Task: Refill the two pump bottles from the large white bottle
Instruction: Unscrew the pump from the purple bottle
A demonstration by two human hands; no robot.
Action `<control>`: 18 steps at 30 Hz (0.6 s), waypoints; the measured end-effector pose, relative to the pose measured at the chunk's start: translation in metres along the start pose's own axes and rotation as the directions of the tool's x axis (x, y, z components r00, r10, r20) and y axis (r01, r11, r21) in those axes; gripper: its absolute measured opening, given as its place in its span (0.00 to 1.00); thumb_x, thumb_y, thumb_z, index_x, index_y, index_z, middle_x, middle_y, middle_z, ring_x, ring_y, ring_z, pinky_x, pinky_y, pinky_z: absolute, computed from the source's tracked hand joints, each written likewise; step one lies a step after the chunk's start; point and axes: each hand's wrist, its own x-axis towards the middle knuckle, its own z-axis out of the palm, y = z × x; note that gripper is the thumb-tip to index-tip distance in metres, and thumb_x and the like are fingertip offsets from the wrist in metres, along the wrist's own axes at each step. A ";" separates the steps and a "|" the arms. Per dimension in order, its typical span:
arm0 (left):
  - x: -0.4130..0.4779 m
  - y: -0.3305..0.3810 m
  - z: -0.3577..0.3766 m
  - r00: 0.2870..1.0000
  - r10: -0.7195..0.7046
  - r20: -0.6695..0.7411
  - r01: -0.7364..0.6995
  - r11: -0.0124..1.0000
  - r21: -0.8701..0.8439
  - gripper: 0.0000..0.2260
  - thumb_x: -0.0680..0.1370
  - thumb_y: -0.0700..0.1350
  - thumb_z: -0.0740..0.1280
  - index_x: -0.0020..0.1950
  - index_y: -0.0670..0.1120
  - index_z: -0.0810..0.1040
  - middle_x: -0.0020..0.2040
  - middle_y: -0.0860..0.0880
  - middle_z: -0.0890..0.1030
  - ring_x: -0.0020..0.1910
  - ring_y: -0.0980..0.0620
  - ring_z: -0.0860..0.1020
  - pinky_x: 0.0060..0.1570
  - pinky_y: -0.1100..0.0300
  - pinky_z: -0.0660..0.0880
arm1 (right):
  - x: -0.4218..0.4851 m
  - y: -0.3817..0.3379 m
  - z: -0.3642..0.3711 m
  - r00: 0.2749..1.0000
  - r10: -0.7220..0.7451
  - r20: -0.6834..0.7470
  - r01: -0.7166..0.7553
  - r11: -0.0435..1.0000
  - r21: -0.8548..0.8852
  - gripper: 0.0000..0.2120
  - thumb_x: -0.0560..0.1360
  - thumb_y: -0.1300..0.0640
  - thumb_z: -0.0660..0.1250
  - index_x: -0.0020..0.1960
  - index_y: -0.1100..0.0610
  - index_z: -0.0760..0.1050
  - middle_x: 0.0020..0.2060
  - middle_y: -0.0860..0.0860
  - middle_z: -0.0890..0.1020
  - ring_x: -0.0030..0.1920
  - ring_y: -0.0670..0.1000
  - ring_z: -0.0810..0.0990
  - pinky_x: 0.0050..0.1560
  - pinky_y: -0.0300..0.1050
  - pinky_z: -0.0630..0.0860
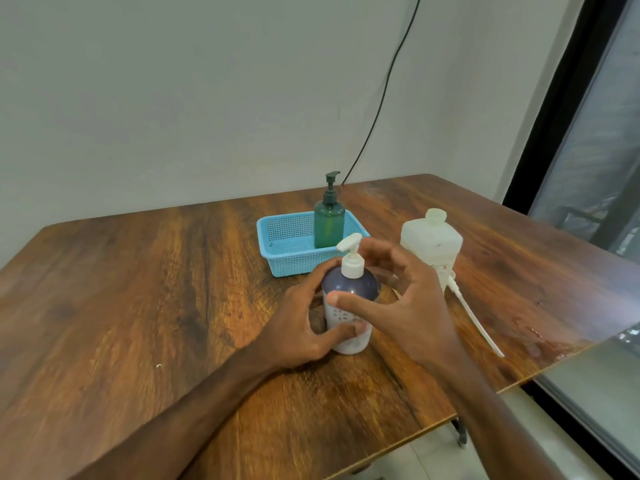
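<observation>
A purple-and-white pump bottle (349, 289) with a white pump head stands upright on the wooden table (156, 306), near its middle. My left hand (301, 323) wraps around its body from the left. My right hand (398, 299) hovers just right of the pump, fingers spread, holding nothing. A green pump bottle (329, 220) stands upright in a blue perforated basket (287, 251) behind. The large white bottle (433, 244) stands uncapped at the right. A loose white pump tube (474, 313) lies on the table in front of it.
A black cable (381, 98) runs down the wall behind the table. The table's right edge (519, 382) borders a dark-framed window. Wet spots (533, 341) show near that edge.
</observation>
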 end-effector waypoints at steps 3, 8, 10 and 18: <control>-0.001 -0.001 0.000 1.000 -0.015 0.003 0.015 1.000 -0.003 0.38 0.74 0.45 0.80 0.80 0.47 0.66 0.72 0.61 0.79 0.70 0.57 0.79 0.68 0.62 0.76 | -0.001 -0.006 0.018 0.968 -0.006 -0.251 -0.013 0.997 -0.077 0.25 0.62 0.43 0.83 0.55 0.46 0.79 0.50 0.40 0.83 0.54 0.41 0.82 0.52 0.40 0.81; -0.001 0.000 0.000 1.000 -0.017 0.001 0.017 1.000 0.013 0.37 0.74 0.43 0.80 0.78 0.50 0.66 0.71 0.63 0.79 0.70 0.59 0.79 0.67 0.64 0.76 | 0.002 -0.010 0.028 0.926 -0.021 -0.377 -0.020 0.994 -0.104 0.16 0.68 0.48 0.81 0.52 0.48 0.81 0.46 0.40 0.84 0.49 0.39 0.82 0.47 0.34 0.80; 0.000 -0.001 0.000 1.000 -0.007 0.008 0.007 1.000 0.014 0.37 0.74 0.43 0.80 0.79 0.49 0.66 0.72 0.63 0.78 0.70 0.59 0.79 0.67 0.65 0.75 | -0.002 -0.007 0.027 0.934 -0.031 -0.356 -0.013 0.993 -0.121 0.17 0.72 0.51 0.78 0.58 0.49 0.79 0.50 0.39 0.84 0.53 0.38 0.82 0.51 0.33 0.80; -0.001 -0.004 0.002 1.000 0.002 -0.001 -0.002 1.000 0.008 0.36 0.75 0.43 0.81 0.78 0.46 0.68 0.70 0.55 0.81 0.68 0.53 0.82 0.67 0.53 0.79 | 0.002 -0.005 0.017 0.981 0.056 -0.185 -0.059 0.998 -0.010 0.25 0.72 0.47 0.77 0.66 0.45 0.74 0.59 0.39 0.81 0.61 0.39 0.79 0.60 0.44 0.80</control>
